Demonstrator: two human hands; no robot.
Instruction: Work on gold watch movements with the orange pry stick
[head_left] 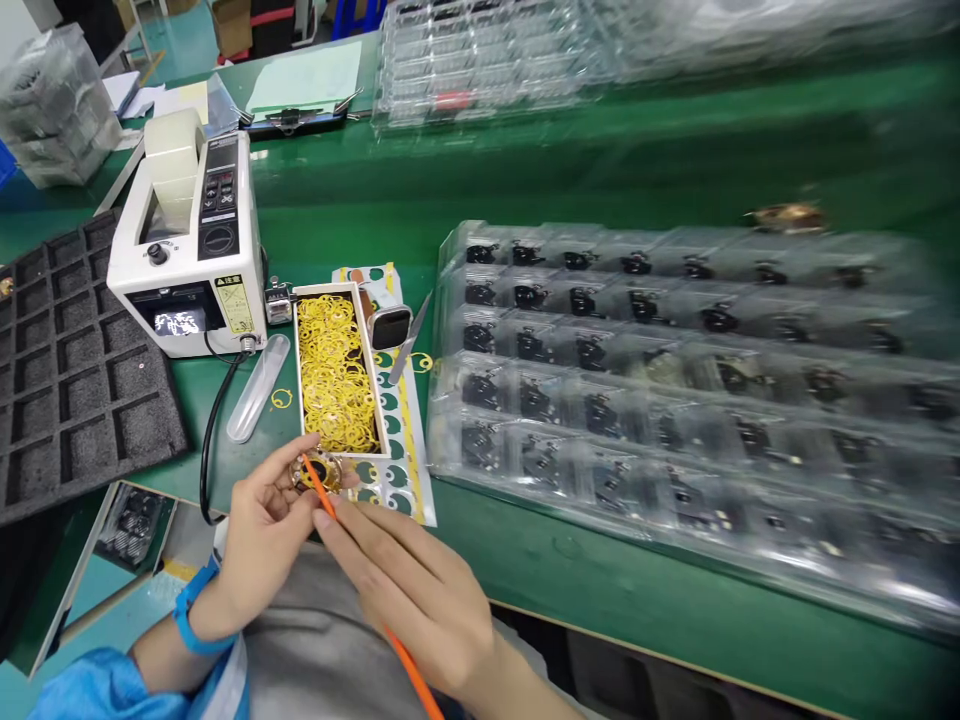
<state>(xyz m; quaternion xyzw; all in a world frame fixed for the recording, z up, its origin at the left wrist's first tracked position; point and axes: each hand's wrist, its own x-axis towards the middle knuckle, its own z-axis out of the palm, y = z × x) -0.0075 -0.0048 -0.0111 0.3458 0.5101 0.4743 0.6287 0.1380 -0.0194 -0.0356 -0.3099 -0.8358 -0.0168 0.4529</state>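
Head view is showing two bare hands working together at the near edge of a green table (562,560). The left hand (262,530) is holding a round gold part (328,470), its thumb and forefinger closing around the rim; the other fingers are mostly hiding behind it. The right hand (420,590) is pinching an orange stick (412,675) between thumb and forefinger, while its other fingers are lying straight and close together. The tip of the stick is crossing over the face of the part (whether it is really touching, I cannot tell).

The part is sitting just before the near end of a box (382,425), which many thin yellow rings (337,370) are filling. One loose ring (282,399) is lying to the left of this box, near a clear tube (259,390). Under and beside the box, a sheet with holes (420,490) is spreading, and a watch (391,327) and a pointed metal tool (410,340) are resting along the box's right side.

Further left, a white tape machine (187,240) is standing upright, and a black foam tray (90,440) is lying beside it. To the right, clear trays (442,400) are carrying rows of small dark pieces (529,297) (the far end is blurring).
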